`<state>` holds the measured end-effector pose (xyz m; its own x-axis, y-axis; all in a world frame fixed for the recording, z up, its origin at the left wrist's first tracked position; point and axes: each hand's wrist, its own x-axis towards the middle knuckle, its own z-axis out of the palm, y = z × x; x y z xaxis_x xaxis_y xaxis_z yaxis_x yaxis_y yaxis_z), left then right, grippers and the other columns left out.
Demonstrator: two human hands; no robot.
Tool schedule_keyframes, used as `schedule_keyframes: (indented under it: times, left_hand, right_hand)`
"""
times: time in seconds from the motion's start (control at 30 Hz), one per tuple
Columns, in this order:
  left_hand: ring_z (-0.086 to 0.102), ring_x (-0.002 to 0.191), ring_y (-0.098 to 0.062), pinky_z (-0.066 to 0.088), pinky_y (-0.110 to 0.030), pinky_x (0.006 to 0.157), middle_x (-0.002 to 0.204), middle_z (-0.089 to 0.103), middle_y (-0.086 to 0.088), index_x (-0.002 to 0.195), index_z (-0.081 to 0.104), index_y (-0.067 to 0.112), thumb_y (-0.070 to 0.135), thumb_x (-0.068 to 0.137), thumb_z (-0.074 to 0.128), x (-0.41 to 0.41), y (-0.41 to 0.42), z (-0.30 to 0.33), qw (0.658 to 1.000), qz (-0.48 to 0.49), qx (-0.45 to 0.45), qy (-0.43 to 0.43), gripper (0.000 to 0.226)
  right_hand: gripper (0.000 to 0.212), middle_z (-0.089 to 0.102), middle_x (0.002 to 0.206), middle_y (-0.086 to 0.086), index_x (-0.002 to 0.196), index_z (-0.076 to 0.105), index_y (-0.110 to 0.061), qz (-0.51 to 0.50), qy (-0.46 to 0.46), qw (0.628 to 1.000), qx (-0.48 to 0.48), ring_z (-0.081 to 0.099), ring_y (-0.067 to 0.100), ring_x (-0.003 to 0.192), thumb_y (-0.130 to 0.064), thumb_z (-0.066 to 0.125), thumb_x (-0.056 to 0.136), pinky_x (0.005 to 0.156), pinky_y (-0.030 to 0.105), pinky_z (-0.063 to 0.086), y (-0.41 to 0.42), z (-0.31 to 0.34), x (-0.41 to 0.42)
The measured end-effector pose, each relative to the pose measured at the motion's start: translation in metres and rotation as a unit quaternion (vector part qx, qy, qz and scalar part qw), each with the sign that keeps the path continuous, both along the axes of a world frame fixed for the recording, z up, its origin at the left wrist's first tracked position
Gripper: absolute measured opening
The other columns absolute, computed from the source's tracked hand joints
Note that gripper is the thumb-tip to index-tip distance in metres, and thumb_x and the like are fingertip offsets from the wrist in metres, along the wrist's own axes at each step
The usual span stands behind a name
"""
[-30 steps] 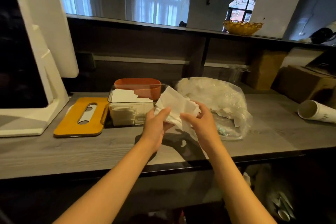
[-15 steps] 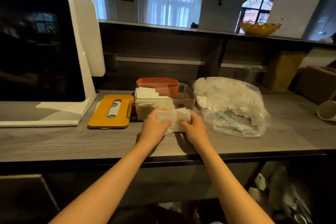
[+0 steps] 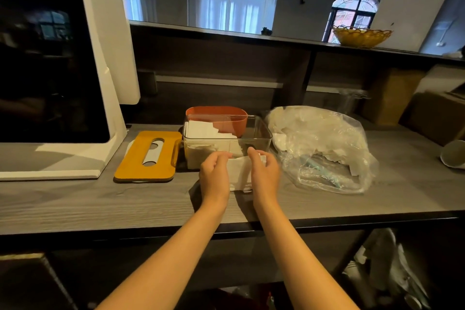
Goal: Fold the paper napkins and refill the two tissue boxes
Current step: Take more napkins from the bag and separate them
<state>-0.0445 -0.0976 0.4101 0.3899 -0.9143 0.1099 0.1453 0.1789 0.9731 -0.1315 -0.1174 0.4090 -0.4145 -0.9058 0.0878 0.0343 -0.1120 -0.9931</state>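
your hands cover both side edges of the napkin (image 3: 239,173), so you cannot see how its folds lie. your left hand (image 3: 215,175) has its grip clenched on the napkin's left edge, fingers curled over the top. your right hand (image 3: 264,173) takes the right edge, fingers bent around it. the napkin rests on the table (image 3: 75,199), touching the front of the clear box (image 3: 261,138).

the clear box holds a stack of white napkins on its left side; its lower contents blur behind the wall. the orange box (image 3: 219,113) stands right behind it, mostly hidden. the lid (image 3: 148,156), yellow with 1 long slot, lies flat just left of the clear box. the bag (image 3: 324,148), thin crinkled plastic, sits just right of it with more white paper inside, hard to make out. a white cup (image 3: 453,153) at the right edge is cut off.

the table is grey wood grain with a dark front edge. a screen (image 3: 50,70) on a white stand fills the left. a woven basket (image 3: 362,36) sits on the upper shelf (image 3: 226,35), arched windows behind.
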Motion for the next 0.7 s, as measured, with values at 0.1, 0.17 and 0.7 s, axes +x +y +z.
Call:
schedule_keyframes:
  times: [0.1, 0.17, 0.7]
  left_hand:
    - [0.063, 0.09, -0.013, 0.049, -0.023, 0.07, 0.095, 0.069, 0.0, 0.098, 0.071, 0.015, 0.023, 0.1, 0.053, -0.0008, 0.0004, -0.0002, 1.0, 0.008, -0.004, 0.009, 0.019]
    - [0.062, 0.09, -0.012, 0.048, -0.02, 0.067, 0.096, 0.067, 0.001, 0.102, 0.069, 0.016, 0.024, 0.102, 0.05, -0.0008, -0.0009, -0.0023, 1.0, 0.014, 0.004, -0.016, 0.02]
    - [0.056, 0.096, -0.004, 0.04, -0.02, 0.071, 0.103, 0.063, 0.006, 0.109, 0.064, 0.019, 0.027, 0.106, 0.045, -0.002, -0.0024, -0.0084, 0.997, 0.017, 0.003, -0.076, 0.021]
  right_hand:
    - [0.023, 0.066, 0.101, -0.002, 0.107, 0.066, -0.017, -0.019, 0.009, 1.0, 0.009, 0.063, 0.013, 0.094, -0.033, 0.066, 0.091, 0.07, 0.026, 0.049, -0.0032, -0.0039, -0.0022]
    - [0.021, 0.066, 0.104, -0.001, 0.11, 0.067, -0.017, -0.024, 0.02, 0.999, 0.02, 0.062, 0.016, 0.097, -0.029, 0.062, 0.092, 0.073, 0.03, 0.051, -0.0045, -0.0064, -0.0035]
    - [0.009, 0.065, 0.092, -0.01, 0.096, 0.069, -0.02, -0.018, 0.041, 0.999, 0.002, 0.058, 0.005, 0.088, -0.023, 0.061, 0.094, 0.071, 0.023, 0.045, 0.0016, -0.0046, -0.0032]
